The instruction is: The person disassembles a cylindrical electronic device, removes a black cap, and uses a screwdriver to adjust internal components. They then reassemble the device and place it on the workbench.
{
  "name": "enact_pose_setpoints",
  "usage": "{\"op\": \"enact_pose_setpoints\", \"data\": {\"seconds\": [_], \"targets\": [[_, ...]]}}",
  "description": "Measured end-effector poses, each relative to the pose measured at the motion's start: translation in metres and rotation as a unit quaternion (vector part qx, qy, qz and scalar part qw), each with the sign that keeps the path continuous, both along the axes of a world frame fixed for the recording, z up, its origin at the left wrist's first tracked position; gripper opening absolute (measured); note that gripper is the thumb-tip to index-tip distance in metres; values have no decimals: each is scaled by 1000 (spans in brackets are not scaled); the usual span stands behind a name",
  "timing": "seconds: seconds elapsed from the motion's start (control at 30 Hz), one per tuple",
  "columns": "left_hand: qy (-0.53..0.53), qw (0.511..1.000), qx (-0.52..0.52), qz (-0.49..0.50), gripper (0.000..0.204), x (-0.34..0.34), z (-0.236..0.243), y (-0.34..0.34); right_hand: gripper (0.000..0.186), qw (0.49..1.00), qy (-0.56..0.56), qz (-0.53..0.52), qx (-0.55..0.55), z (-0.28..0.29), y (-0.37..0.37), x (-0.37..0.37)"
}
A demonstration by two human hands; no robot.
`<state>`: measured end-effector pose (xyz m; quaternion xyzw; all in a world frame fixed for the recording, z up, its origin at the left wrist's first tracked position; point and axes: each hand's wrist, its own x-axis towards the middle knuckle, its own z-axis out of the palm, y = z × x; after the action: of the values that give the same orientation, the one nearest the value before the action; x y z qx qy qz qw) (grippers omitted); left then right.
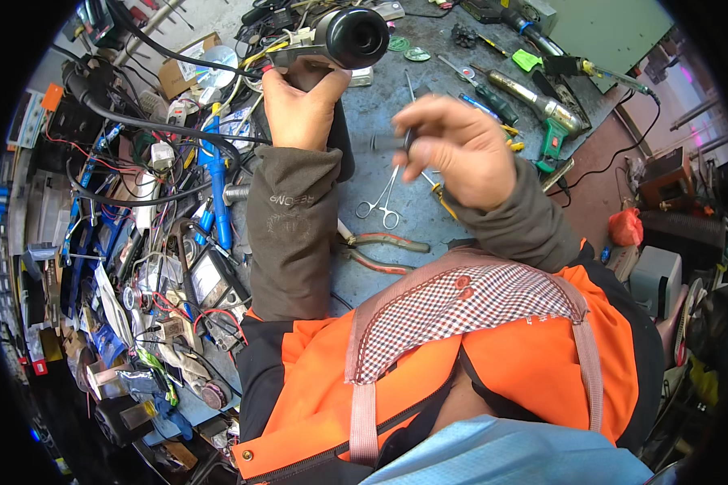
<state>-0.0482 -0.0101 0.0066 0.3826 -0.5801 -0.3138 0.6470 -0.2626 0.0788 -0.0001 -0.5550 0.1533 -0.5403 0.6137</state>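
My left hand (303, 109) is wrapped round a black device (354, 39) shaped like a hair dryer, its round barrel end raised at the far side of the bench. A dark body or handle (345, 149) runs down behind my left wrist. My right hand (457, 149), smeared by motion, pinches a small dark cylindrical piece (387, 142) just right of the device. Below that hand lie silver locking forceps (383, 207) and a yellow-handled tool (442, 202). Pliers with red and grey handles (390, 242) rest near my apron.
Tangled cables and a blue bar clamp (216, 174) crowd the left side. At the right rear lie a metal cylindrical tool (534, 101), a green-handled tool (552, 144) and screwdrivers. Green round pieces (416, 54) sit at the back of the blue bench (356, 279). A black cable (170, 129) crosses the left.
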Motion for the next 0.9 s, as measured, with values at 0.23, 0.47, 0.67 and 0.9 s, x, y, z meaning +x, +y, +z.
{"op": "enact_pose_setpoints", "data": {"seconds": [0.23, 0.47, 0.67, 0.9], "targets": [[-16, 1000, 1, 11, 32, 1, -5, -2, 27, 988, -119, -47, -84, 46, -28, -17], [-95, 993, 8, 64, 38, 3, 2, 3, 26, 984, -157, -18, -79, 33, -45, -18], [-156, 982, 23, 100, 47, 6, 1, 5, 24, 986, -153, 15, -59, 35, -50, -24], [-153, 981, 20, 114, 52, 0, -7, 2, 25, 987, -151, 47, -34, 35, -43, -23]]}}
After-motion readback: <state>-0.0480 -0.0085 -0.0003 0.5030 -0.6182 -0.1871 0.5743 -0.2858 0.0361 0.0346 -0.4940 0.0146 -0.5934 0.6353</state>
